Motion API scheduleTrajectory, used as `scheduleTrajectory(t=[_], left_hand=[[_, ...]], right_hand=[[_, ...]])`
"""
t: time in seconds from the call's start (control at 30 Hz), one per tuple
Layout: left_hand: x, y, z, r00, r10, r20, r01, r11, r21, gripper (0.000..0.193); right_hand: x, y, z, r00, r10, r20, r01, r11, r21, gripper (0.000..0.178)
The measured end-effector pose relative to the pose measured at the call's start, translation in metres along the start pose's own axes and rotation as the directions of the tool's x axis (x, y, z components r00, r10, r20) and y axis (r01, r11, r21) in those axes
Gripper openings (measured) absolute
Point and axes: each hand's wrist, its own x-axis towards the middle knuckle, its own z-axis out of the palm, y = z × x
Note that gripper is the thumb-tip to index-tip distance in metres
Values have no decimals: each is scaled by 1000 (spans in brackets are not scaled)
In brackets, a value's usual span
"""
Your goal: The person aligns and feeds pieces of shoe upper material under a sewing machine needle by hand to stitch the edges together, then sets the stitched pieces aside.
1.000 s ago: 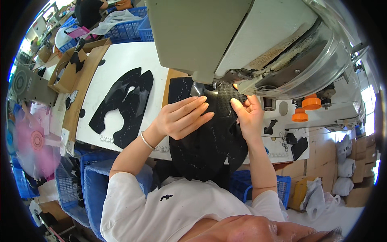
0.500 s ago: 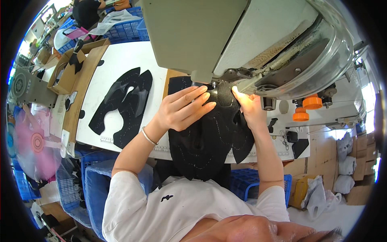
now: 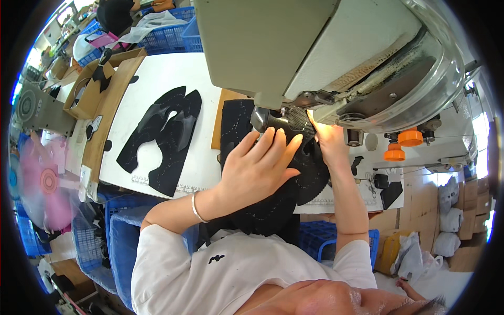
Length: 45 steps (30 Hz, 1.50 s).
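A black fabric shoe-upper piece (image 3: 262, 212) with dashed white lines lies under the head of a sewing machine (image 3: 252, 47), hanging over the table's near edge. My left hand (image 3: 257, 165) rests on it just below the needle area, fingers stretched out and spread. At the right of the needle area, my right hand (image 3: 332, 144) grips the edge of the same piece, thumb uppermost; its other fingers are mostly hidden. A mesh patch (image 3: 299, 119) shows between the hands. The needle tip is hard to make out.
Another black upper piece (image 3: 168, 168) lies flat on the white table (image 3: 163, 68) to the left. Beyond it stand a cardboard box (image 3: 86, 105) and a pink fan (image 3: 48, 181). Blue baskets (image 3: 315, 236) are below the table. Orange knobs (image 3: 410, 137) jut from the machine's right.
My left hand has come down toward me and right, its fingers now spread over the piece. The right hand stays at the edge. The piece has shifted and bunched near the right hand.
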Motion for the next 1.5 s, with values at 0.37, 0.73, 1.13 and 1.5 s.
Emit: scheduleTrajectory(t=[0.37, 0.73, 1.13, 1.5], left_hand=[[-1, 9, 7, 992, -112, 55, 99, 974, 203, 56], [6, -5, 9, 994, -109, 22, 107, 992, 72, 54], [7, -18, 0, 998, -52, 22, 49, 991, 124, 39], [12, -41, -8, 991, 132, -34, -124, 978, 170, 36]], right_hand=[[-7, -46, 16, 995, 80, -60, -77, 996, 53, 36], [-3, -3, 10, 986, 31, -166, -15, 995, 94, 24], [-25, -57, 28, 988, 99, -119, -64, 962, 267, 18], [-45, -57, 43, 986, 88, -144, -29, 929, 369, 8]])
